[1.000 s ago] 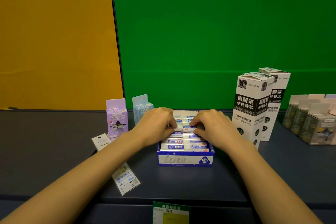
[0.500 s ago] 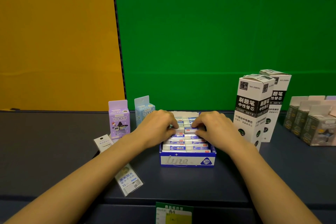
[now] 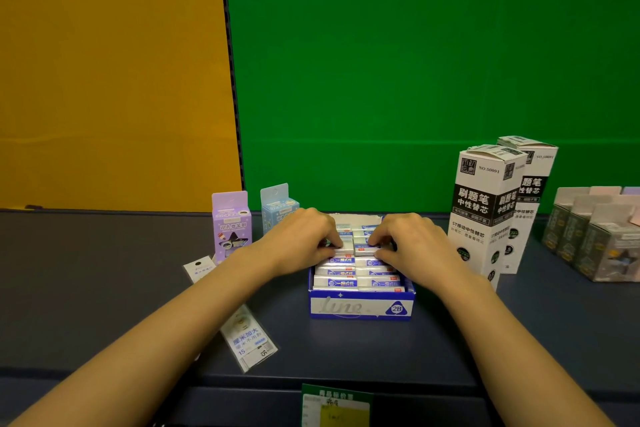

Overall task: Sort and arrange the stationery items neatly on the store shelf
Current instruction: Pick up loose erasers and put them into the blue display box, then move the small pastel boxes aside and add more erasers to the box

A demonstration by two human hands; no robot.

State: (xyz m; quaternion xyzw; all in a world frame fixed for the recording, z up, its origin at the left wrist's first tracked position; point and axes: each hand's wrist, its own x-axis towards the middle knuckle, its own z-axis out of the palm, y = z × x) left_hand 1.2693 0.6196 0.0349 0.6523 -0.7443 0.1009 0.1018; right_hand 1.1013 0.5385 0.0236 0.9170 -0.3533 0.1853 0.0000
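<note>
A blue and white display box [image 3: 360,307] marked 2B stands on the dark shelf [image 3: 104,288], filled with rows of wrapped white erasers [image 3: 341,282]. Both hands rest over its back half. My left hand [image 3: 298,241] pinches one eraser at the left column with curled fingers. My right hand [image 3: 412,246] pinches an eraser [image 3: 363,248] in the right column. The fingertips nearly meet at the box's middle. The erasers under the palms are hidden.
Left of the box stand a purple sharpener pack [image 3: 231,225] and a light blue pack [image 3: 277,206]; a flat ruler packet [image 3: 247,340] lies under my left forearm. Two tall white refill boxes [image 3: 485,215] stand at right, then grey packs [image 3: 599,239]. A price tag [image 3: 336,406] marks the front edge.
Both hands stay on the erasers in the box, with only small finger shifts. The view has drifted slightly.
</note>
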